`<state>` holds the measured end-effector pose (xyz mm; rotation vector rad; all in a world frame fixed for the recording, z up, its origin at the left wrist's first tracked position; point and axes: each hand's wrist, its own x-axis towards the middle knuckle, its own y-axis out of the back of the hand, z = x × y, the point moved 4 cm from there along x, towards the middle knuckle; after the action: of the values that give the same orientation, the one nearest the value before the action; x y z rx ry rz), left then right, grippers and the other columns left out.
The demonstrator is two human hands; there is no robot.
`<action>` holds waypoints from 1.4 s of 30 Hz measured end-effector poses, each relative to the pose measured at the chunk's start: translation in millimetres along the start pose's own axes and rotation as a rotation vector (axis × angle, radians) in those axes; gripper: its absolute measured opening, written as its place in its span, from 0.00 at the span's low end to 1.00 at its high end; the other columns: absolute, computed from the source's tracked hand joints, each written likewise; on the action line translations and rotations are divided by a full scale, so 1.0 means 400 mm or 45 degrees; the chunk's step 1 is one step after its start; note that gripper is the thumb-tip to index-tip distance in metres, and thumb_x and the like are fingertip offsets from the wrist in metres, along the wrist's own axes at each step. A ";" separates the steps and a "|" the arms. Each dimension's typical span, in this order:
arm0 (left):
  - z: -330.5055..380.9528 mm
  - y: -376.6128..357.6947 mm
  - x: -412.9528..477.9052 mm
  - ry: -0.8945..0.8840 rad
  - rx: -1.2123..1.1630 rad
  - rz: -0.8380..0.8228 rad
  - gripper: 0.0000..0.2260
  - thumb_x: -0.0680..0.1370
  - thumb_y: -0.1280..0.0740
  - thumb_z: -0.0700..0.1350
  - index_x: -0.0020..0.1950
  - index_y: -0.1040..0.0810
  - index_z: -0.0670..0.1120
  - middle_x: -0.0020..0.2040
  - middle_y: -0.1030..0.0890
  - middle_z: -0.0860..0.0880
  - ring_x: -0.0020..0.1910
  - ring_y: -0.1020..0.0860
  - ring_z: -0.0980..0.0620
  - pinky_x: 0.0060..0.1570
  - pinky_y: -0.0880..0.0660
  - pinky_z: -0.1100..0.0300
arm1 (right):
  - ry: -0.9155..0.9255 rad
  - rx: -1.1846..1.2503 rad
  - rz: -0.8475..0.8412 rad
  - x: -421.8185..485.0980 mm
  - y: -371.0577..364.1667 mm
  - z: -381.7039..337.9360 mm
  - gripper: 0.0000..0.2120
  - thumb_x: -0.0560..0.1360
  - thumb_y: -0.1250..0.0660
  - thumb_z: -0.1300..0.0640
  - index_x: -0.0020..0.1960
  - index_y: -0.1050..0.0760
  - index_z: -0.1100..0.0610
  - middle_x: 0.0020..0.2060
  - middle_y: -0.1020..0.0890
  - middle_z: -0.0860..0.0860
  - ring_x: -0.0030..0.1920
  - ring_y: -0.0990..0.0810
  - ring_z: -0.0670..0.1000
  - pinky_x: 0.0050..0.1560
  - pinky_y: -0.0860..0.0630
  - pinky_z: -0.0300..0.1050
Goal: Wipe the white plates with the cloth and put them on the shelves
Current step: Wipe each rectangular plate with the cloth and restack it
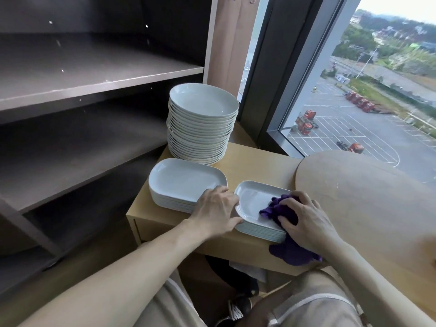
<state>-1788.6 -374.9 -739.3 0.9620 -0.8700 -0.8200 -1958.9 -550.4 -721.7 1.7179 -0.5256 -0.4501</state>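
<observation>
A light wooden table [259, 166] stands beside a tall daylit window [377, 102] with a beige curtain [226, 43].

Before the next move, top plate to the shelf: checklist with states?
1. Cloth on top plate: ok, the right hand grips it there.
2. Left hand holding the top plate's left rim: ok.
3. Plate wiped all over: cannot tell.
4. Room on shelf: ok, bare board in view.
5. Cloth all on table: not ok, one end hangs off the front edge.
</observation>
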 end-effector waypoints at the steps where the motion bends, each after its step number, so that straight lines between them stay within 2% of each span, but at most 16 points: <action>1: -0.001 -0.003 -0.003 0.005 -0.019 -0.011 0.20 0.75 0.28 0.60 0.59 0.22 0.49 0.60 0.18 0.51 0.71 0.30 0.50 0.64 0.33 0.54 | 0.029 0.008 -0.004 -0.016 -0.002 -0.001 0.16 0.77 0.33 0.41 0.64 0.26 0.39 0.70 0.35 0.41 0.65 0.31 0.56 0.63 0.29 0.57; 7: 0.000 -0.010 -0.016 0.092 -0.151 -0.065 0.18 0.78 0.32 0.55 0.65 0.24 0.50 0.67 0.22 0.53 0.77 0.37 0.52 0.70 0.36 0.54 | 0.065 0.137 0.077 -0.048 -0.013 0.003 0.18 0.75 0.31 0.46 0.65 0.26 0.41 0.72 0.37 0.42 0.66 0.33 0.56 0.64 0.29 0.57; 11: 0.000 -0.014 -0.010 0.209 -0.283 -0.137 0.23 0.78 0.30 0.52 0.73 0.29 0.53 0.74 0.31 0.53 0.78 0.42 0.55 0.75 0.45 0.56 | 0.078 0.134 0.090 -0.037 -0.016 0.006 0.17 0.75 0.31 0.45 0.64 0.26 0.40 0.71 0.35 0.42 0.66 0.33 0.55 0.61 0.28 0.57; 15: 0.001 -0.025 -0.008 0.315 -0.359 -0.157 0.27 0.78 0.30 0.46 0.76 0.33 0.56 0.77 0.36 0.52 0.78 0.45 0.58 0.74 0.50 0.60 | 0.051 0.174 0.040 -0.021 -0.015 0.006 0.16 0.76 0.32 0.44 0.64 0.25 0.39 0.69 0.35 0.40 0.67 0.34 0.54 0.62 0.29 0.57; 17: 0.000 -0.025 -0.007 0.361 -0.399 -0.135 0.27 0.77 0.30 0.43 0.75 0.32 0.56 0.75 0.34 0.54 0.77 0.43 0.57 0.75 0.49 0.59 | 0.051 0.224 0.028 -0.020 -0.015 0.008 0.16 0.76 0.32 0.45 0.63 0.24 0.39 0.69 0.35 0.40 0.67 0.34 0.53 0.64 0.30 0.55; 21: -0.003 -0.013 -0.002 0.464 -0.524 -0.031 0.25 0.77 0.32 0.37 0.72 0.27 0.54 0.68 0.26 0.54 0.73 0.32 0.54 0.74 0.37 0.51 | 0.088 0.329 0.056 -0.021 -0.011 0.006 0.15 0.76 0.30 0.49 0.62 0.21 0.42 0.68 0.32 0.41 0.69 0.34 0.52 0.65 0.34 0.44; 23: 0.001 -0.008 -0.004 0.460 -0.551 0.003 0.24 0.77 0.32 0.35 0.71 0.26 0.52 0.64 0.24 0.57 0.71 0.30 0.54 0.73 0.35 0.51 | 0.105 0.362 0.067 -0.024 -0.011 0.000 0.14 0.76 0.29 0.50 0.61 0.20 0.43 0.67 0.31 0.42 0.70 0.33 0.52 0.68 0.33 0.46; 25: 0.002 -0.005 -0.007 0.454 -0.583 0.023 0.23 0.77 0.30 0.35 0.70 0.25 0.52 0.60 0.25 0.60 0.70 0.28 0.55 0.72 0.34 0.55 | 0.116 0.399 0.082 -0.027 -0.010 -0.004 0.14 0.75 0.29 0.51 0.60 0.19 0.43 0.66 0.30 0.42 0.69 0.32 0.53 0.70 0.32 0.50; 28: 0.001 0.001 -0.011 0.453 -0.619 0.043 0.22 0.77 0.29 0.35 0.68 0.24 0.52 0.57 0.25 0.62 0.67 0.27 0.57 0.68 0.33 0.61 | 0.115 0.460 0.098 -0.029 -0.007 -0.004 0.13 0.75 0.29 0.53 0.58 0.19 0.43 0.64 0.29 0.40 0.68 0.30 0.53 0.68 0.31 0.55; 31: 0.003 0.005 -0.011 0.448 -0.629 0.070 0.21 0.77 0.28 0.36 0.67 0.23 0.52 0.55 0.25 0.64 0.64 0.26 0.59 0.67 0.32 0.61 | 0.116 0.494 0.099 -0.028 -0.007 -0.001 0.13 0.74 0.29 0.53 0.58 0.19 0.42 0.63 0.29 0.39 0.67 0.30 0.52 0.67 0.30 0.55; 37: 0.016 0.001 -0.009 0.463 -0.632 0.052 0.23 0.76 0.30 0.36 0.68 0.26 0.55 0.59 0.23 0.61 0.68 0.29 0.59 0.66 0.35 0.63 | 0.102 0.553 0.110 -0.019 -0.015 0.006 0.13 0.74 0.28 0.53 0.56 0.19 0.41 0.61 0.29 0.36 0.65 0.29 0.51 0.66 0.29 0.55; 42: 0.024 -0.001 -0.016 0.517 -0.724 -0.007 0.24 0.77 0.34 0.38 0.68 0.27 0.60 0.67 0.26 0.55 0.70 0.30 0.61 0.71 0.34 0.59 | 0.100 0.579 0.103 -0.016 -0.017 0.009 0.13 0.74 0.28 0.53 0.56 0.19 0.40 0.61 0.29 0.35 0.65 0.29 0.49 0.66 0.30 0.54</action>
<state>-1799.9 -372.8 -738.4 0.5912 -0.2547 -0.7801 -1965.6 -548.4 -729.0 2.1293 -0.6746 -0.2114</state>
